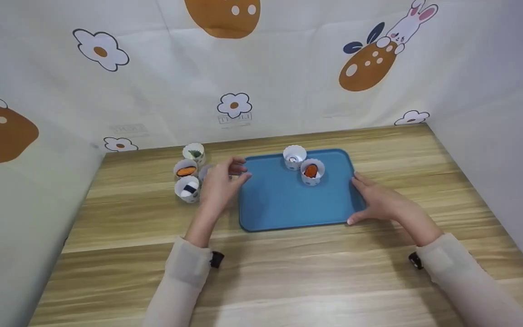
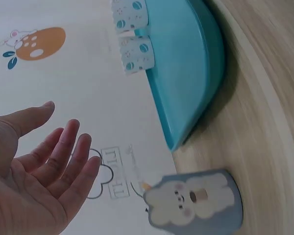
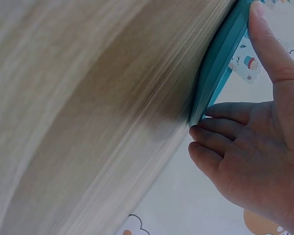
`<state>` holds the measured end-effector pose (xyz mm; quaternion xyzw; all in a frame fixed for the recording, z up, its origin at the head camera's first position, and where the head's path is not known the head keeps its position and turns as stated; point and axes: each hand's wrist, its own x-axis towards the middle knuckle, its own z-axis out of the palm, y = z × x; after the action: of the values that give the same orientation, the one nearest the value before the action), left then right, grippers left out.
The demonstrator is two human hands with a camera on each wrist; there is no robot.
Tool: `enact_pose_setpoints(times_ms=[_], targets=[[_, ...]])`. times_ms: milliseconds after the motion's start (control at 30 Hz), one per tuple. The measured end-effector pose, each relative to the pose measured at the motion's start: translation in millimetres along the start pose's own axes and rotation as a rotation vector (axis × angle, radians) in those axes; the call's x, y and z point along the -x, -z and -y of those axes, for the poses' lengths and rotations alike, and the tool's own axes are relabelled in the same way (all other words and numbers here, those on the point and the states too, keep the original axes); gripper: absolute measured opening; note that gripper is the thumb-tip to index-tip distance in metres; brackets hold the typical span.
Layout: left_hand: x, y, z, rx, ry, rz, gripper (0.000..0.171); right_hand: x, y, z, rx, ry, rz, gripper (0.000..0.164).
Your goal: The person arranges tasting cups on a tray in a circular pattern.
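Note:
A blue tray point(image 1: 288, 200) lies on the table with two paper cups on it: one holding a white piece point(image 1: 293, 160), the other an orange-red piece point(image 1: 311, 171). My left hand point(image 1: 220, 186) hovers by the tray's left edge with nothing in its fingers. Beneath it, a blue-grey cup with a bear print point(image 2: 196, 203) is partly hidden in the head view. My right hand point(image 1: 379, 200) touches the tray's right end, fingertips along the side rim and thumb at the near corner. In the right wrist view its fingers are extended against the rim point(image 3: 220, 63).
Left of the tray stand more paper cups: one with a green piece point(image 1: 194, 154), one with an orange sushi piece point(image 1: 186, 171) and one with a white-and-black rice piece point(image 1: 190, 188). A printed cloth point(image 1: 288, 81) walls off the back and sides of the wooden table point(image 1: 298, 272).

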<state>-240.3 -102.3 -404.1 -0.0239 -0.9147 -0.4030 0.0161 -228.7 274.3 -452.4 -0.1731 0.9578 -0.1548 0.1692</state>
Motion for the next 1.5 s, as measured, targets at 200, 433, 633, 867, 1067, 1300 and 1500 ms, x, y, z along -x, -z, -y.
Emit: enact_pose_setpoints(times_ms=[200,433,633,867,1067,1300,1500], targets=[[2.1,9.2,13.8,0.041,-0.016,-0.027,0.035,0,0,-1,-0.005,-0.009,0.001,0.126],[7.2,16.5,26.6,0.093,-0.013,-0.047,0.036,0,0,1,-0.011,-0.003,-0.003,0.125],[11.6,21.5,38.1,0.099,0.001,-0.063,0.036,0,1,2,-0.005,0.013,-0.009,0.123],[15.6,25.7,49.5,0.118,0.011,-0.075,0.037,0,1,2,0.006,0.004,-0.009,0.124],[17.5,27.9,56.9,0.138,0.007,-0.081,0.037,-1,0,1,-0.002,0.002,-0.009,0.124],[21.2,31.5,65.2,0.136,0.017,-0.077,0.036,-1,0,1,-0.003,-0.015,0.005,0.124],[27.2,33.7,70.6,0.111,0.019,-0.101,0.035,-1,0,1,-0.005,-0.013,0.002,0.125]])
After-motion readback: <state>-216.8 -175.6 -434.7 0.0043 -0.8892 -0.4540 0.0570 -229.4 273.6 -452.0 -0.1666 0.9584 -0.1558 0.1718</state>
